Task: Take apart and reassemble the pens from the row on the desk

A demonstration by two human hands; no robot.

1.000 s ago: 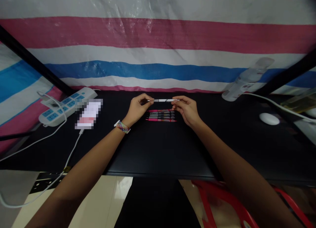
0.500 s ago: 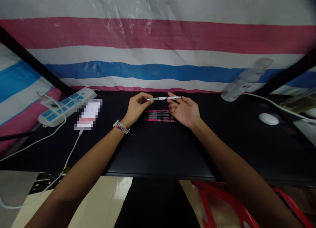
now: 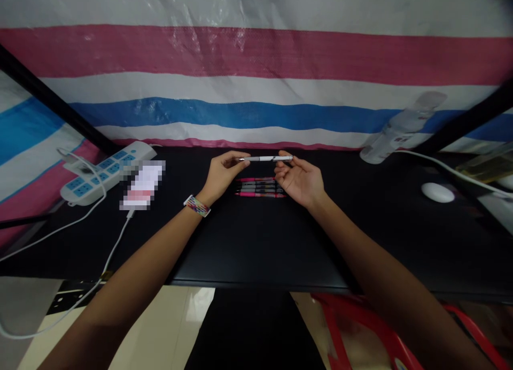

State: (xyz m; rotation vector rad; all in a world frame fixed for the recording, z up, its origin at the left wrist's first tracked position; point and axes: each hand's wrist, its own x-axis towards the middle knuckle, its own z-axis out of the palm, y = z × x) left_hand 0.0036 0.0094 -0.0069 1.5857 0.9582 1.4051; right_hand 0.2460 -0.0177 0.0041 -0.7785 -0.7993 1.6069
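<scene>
A white and grey pen (image 3: 266,158) is held level above the far part of the black table, its tip to the left. My left hand (image 3: 223,173) pinches the tip end between thumb and fingers. At the other end, my right hand (image 3: 301,178) closes its thumb and forefinger on the pen, with the palm turned up and the other fingers curled. Just below the held pen, several pens (image 3: 259,188), pink and grey, lie side by side in a row on the table. The right fingers cover part of their right ends.
On the left are a white power strip (image 3: 108,172) with blue sockets and a phone (image 3: 143,185) on a charging cable. To the right stand a clear bottle (image 3: 401,129) and a white mouse (image 3: 437,192). A striped sheet (image 3: 256,57) hangs behind the black table (image 3: 256,241).
The right fingers have drawn in around the pen's right end, where the forefinger was stretched out before. The pen has turned slightly, its dark marking looking different. The left hand has barely moved.
</scene>
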